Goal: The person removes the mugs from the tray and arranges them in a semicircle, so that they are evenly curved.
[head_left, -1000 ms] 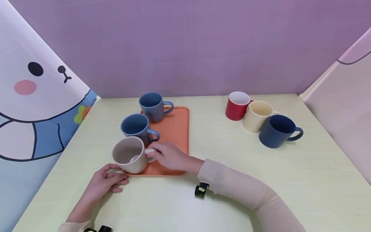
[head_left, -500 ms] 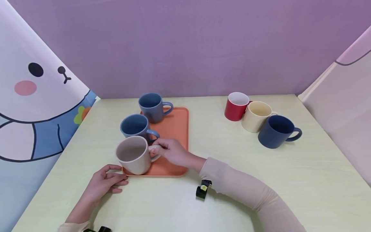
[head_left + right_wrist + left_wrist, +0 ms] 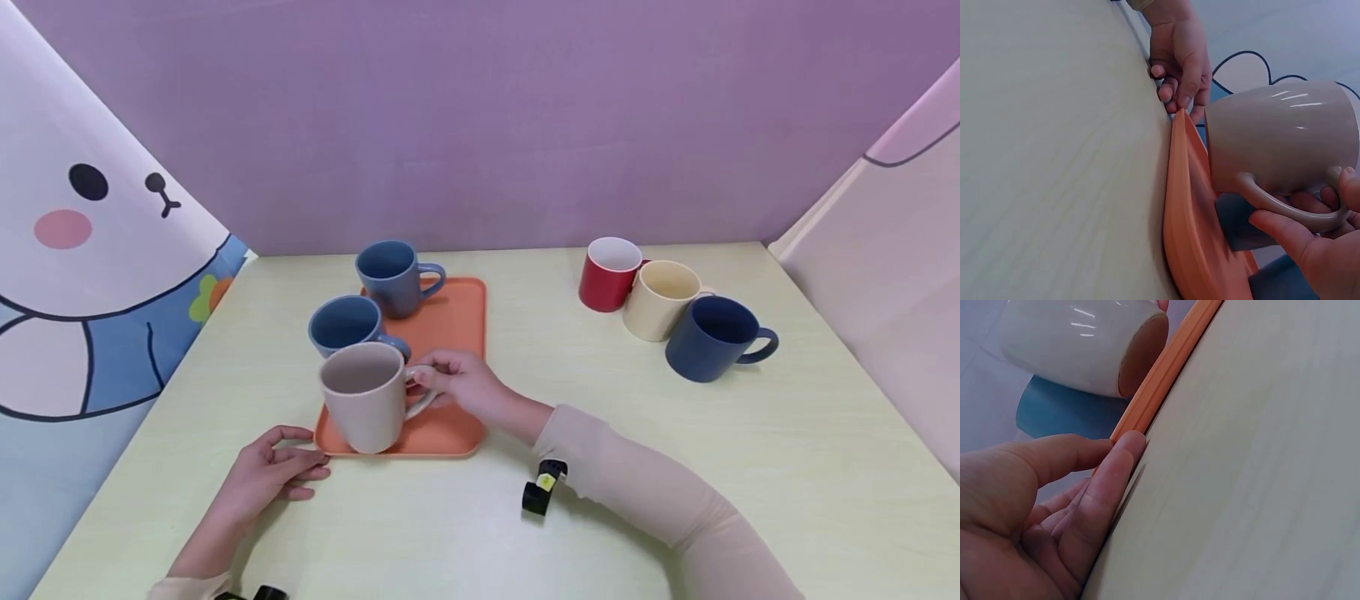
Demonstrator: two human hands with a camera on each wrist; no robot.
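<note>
My right hand (image 3: 471, 388) grips the handle of a beige-grey mug (image 3: 366, 410) and holds it over the near left part of an orange tray (image 3: 459, 329). In the right wrist view the mug (image 3: 1282, 137) shows its base close over the tray, fingers curled round the handle. At the tray's near left corner my left hand (image 3: 264, 477) pinches the rim between thumb and fingers; the left wrist view shows the fingertips right at that orange edge (image 3: 1163, 369). Behind the beige-grey mug, a blue-grey mug (image 3: 341, 323) stands on the tray, partly hidden. Another blue-grey mug (image 3: 396, 290) stands at the far left corner.
To the right on the pale table (image 3: 570, 375) stand a red mug (image 3: 603, 283) with a white inside, a cream mug (image 3: 654, 310) and a dark blue mug (image 3: 701, 350), close together in a slanting row. A purple cloth wall (image 3: 495, 125) rises behind the table.
My right hand has moved the beige-grey mug to the right and a little up, from the tray's left edge to farther over the tray. The left hand has stayed at the corner.
</note>
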